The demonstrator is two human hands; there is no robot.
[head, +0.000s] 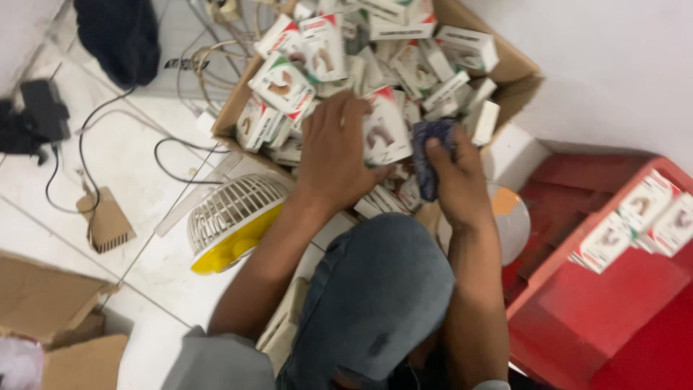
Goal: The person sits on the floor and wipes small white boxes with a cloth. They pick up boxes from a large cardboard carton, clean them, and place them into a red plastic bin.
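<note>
knee (379, 289) before fan (232, 220), box carton (238, 101)

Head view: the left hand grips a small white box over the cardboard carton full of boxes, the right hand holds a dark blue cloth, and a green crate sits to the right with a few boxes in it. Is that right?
Not quite. The head view shows the crate at the right is red, not green. The rest holds: the left hand grips a small white box over the cardboard carton, the right hand holds a dark blue cloth, and a few boxes lie in the crate.

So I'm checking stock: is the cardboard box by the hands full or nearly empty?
Full. The cardboard box is heaped with small white packs up to its open flaps.
</note>
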